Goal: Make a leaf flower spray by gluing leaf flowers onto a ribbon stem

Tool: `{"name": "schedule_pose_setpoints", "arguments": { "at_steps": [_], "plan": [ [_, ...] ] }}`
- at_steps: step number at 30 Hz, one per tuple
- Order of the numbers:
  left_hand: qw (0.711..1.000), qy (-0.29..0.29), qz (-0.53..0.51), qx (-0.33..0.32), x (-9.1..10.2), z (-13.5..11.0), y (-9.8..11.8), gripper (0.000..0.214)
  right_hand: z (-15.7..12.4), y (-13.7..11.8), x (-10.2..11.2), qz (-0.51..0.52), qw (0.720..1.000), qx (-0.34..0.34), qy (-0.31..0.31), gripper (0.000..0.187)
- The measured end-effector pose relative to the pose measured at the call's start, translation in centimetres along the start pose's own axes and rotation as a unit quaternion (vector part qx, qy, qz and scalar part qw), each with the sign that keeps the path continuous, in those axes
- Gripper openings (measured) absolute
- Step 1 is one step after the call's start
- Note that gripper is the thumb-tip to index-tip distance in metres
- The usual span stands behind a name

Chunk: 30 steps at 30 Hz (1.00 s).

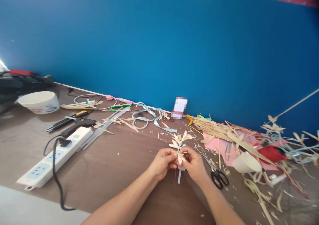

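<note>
Between my two hands is a small sprig of cream artificial flowers (183,137) with pointed petals, and a pale blue strip shows along its stem. My left hand (161,163) pinches it from the left with thumb and fingers. From the right, my right hand (193,163) also closes on it, close below the upper blossoms. One lower blossom (181,157) sits between the fingertips. Beneath the hands hangs a pale blue ribbon end (179,177). Fingers hide part of the stem. Black-handled scissors (219,178) lie right of my right hand.
A white power strip (56,158), a hot glue gun (77,127) and a white bowl (40,102) are on the left. Blue ribbon (147,113) curls near the wall. Dried strips (224,128), a paper cup (246,163) and finished flower sprigs (274,128) crowd the right.
</note>
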<state>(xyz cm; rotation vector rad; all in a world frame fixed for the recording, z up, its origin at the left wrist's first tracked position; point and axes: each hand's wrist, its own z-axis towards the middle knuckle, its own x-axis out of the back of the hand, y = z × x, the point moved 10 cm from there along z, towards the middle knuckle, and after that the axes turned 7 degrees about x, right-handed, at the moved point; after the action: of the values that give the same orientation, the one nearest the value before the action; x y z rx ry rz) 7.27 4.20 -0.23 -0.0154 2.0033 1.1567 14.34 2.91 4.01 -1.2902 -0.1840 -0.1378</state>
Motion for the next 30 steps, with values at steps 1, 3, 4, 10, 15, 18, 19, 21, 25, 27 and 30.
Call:
{"name": "schedule_pose_setpoints", "arguments": {
  "at_steps": [1,3,4,10,15,18,19,21,25,27,30],
  "plan": [
    [1.000,0.000,0.000,0.000,0.0,0.0,0.0,0.027,0.0,0.0,0.0,0.001,1.000,-0.002,0.000,0.006],
    [1.000,0.000,0.002,0.001,0.0,0.0,-0.1,0.027,-0.1,0.0,-0.1,-0.001,1.000,-0.007,0.000,0.005],
    [1.000,0.000,0.003,0.001,0.0,0.0,-0.1,0.027,-0.1,0.1,-0.1,-0.003,1.000,-0.009,0.000,0.004],
    [1.000,0.007,0.014,-0.005,0.3,0.1,-0.1,0.026,-0.1,0.5,0.1,-0.025,1.000,-0.013,0.004,0.004],
    [0.999,0.023,0.029,-0.027,0.5,0.2,0.1,0.024,-0.2,0.8,0.3,-0.033,0.999,-0.022,0.012,0.004],
    [0.999,0.027,0.030,-0.030,0.6,0.2,0.2,0.024,-0.1,0.8,0.4,-0.036,0.999,-0.026,0.017,0.006],
    [0.999,0.026,0.028,-0.026,0.7,0.3,0.1,0.024,-0.1,0.8,0.5,-0.035,0.999,-0.028,0.019,0.007],
    [0.999,0.029,0.019,-0.015,0.8,0.3,-0.1,0.024,0.1,0.9,0.5,-0.031,0.999,-0.033,0.022,0.009],
    [0.999,0.049,-0.013,0.007,1.5,0.5,-0.4,0.025,0.2,1.2,0.4,0.002,0.998,-0.068,0.018,0.018],
    [0.998,0.050,-0.029,0.017,1.6,0.6,-0.6,0.024,0.2,1.2,0.3,0.012,0.996,-0.083,0.021,0.021],
    [0.998,0.038,-0.054,0.025,1.5,0.7,-0.7,0.023,0.3,0.8,0.3,0.008,0.996,-0.086,0.033,0.022]
  ]
}}
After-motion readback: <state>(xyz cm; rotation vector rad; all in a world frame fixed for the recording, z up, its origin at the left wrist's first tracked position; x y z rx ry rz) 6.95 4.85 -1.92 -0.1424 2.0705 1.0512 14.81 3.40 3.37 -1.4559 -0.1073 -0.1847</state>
